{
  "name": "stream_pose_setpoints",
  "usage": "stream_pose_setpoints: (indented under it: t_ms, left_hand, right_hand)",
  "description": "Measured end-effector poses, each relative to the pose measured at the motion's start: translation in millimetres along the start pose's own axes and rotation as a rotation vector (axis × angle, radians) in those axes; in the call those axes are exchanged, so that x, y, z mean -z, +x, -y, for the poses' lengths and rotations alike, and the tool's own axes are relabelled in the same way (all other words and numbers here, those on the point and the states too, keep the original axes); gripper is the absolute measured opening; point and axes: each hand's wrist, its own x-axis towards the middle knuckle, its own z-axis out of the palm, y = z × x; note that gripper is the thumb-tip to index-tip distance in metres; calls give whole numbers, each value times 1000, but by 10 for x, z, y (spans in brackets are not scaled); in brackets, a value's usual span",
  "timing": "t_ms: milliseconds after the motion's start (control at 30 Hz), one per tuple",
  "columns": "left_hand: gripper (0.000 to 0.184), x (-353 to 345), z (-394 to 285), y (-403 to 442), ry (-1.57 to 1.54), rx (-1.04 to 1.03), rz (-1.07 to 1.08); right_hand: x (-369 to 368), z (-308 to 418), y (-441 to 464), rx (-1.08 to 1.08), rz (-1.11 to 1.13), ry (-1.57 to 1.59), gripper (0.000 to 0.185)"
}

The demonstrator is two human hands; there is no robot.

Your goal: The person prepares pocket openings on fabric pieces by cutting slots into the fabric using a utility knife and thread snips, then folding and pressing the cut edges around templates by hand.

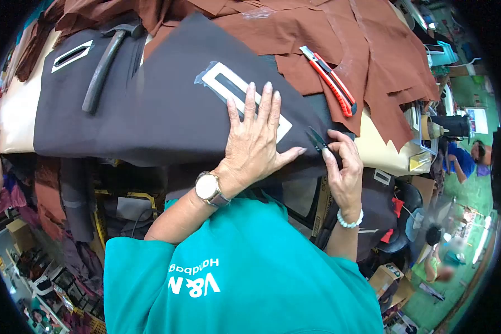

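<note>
My left hand (253, 133) lies spread flat on a dark grey fabric sheet (167, 83), its fingertips over a white rectangular frame piece (222, 86) with a slot in it. A clear film sticks out at that piece's upper left end. At the sheet's right edge, my right hand (345, 167) holds small dark snips (317, 139) between thumb and fingers, the blades pointing up and left. The snips' tips are close to the fabric, to the right of my left thumb.
A red and black box cutter (331, 83) rests on brown fabric (384, 72). On the left, a hammer (103, 69) lies beside another white slotted piece (72, 55). A dark bottle with a nozzle (451, 126) is at the right. Other people are in the background on both sides.
</note>
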Motion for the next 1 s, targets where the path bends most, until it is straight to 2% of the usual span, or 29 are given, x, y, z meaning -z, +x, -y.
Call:
stream_pose_setpoints:
  t_ms: [100,167,200,233,267,300,333,367,433,467,500,533,600,700,733,833,900,933,1000]
  left_hand:
    - [105,-2,14,18,-3,12,14]
    - [108,23,4,24,2,13,32]
    - [110,59,4,43,38,26,113]
    - [108,-34,48,17,172,-6,116]
    - [103,-57,53,-12,136,-34,47]
    - [98,-79,57,-45,98,-59,-23]
    - [91,-160,97,-23,272,-89,-67]
    - [90,-180,109,-30,273,-78,-24]
    - [89,-100,88,0,274,-47,58]
    - [103,-26,43,26,170,-10,68]
    - [106,14,26,44,125,-11,61]
    - [110,38,12,49,80,-10,56]
    - [117,26,2,33,31,-8,44]
    - [116,30,-9,31,24,-9,30]
    - [115,28,-14,30,21,-11,27]
    - [111,2,-10,16,30,-6,12]
    - [108,-12,-14,4,47,0,5]
    - [99,16,-8,4,26,-1,15]
    - [94,50,35,6,-56,-6,-18]
  right_hand:
    - [-122,200,-61,60,-318,-311,8]
    - [-302,462,-37,143,-359,-62,6]
    - [-458,545,-17,208,-343,185,9]
    - [-628,618,6,256,-294,335,12]
    - [-742,741,53,192,-206,522,14]
    - [-833,787,106,187,-185,474,11]
    - [-878,735,124,131,-186,483,14]
    - [-930,683,127,78,-187,493,17]
    - [-874,584,38,2,-250,319,26]
    - [-879,461,-35,-26,-288,312,33]
    - [-833,357,-104,-12,-361,355,35]
    - [-724,220,-190,-37,-362,217,18]
    - [-545,-46,-333,-152,-433,113,34]
    - [-367,-251,-385,-270,-482,209,33]
    - [-324,-161,-308,-327,-477,253,26]
    - [-354,-152,-160,-19,-466,-45,15]
    - [-433,-68,-76,-72,-391,-128,12]
    - [-486,-95,-56,-87,-396,-207,14]
    - [-504,-113,2,-90,-450,-315,22]
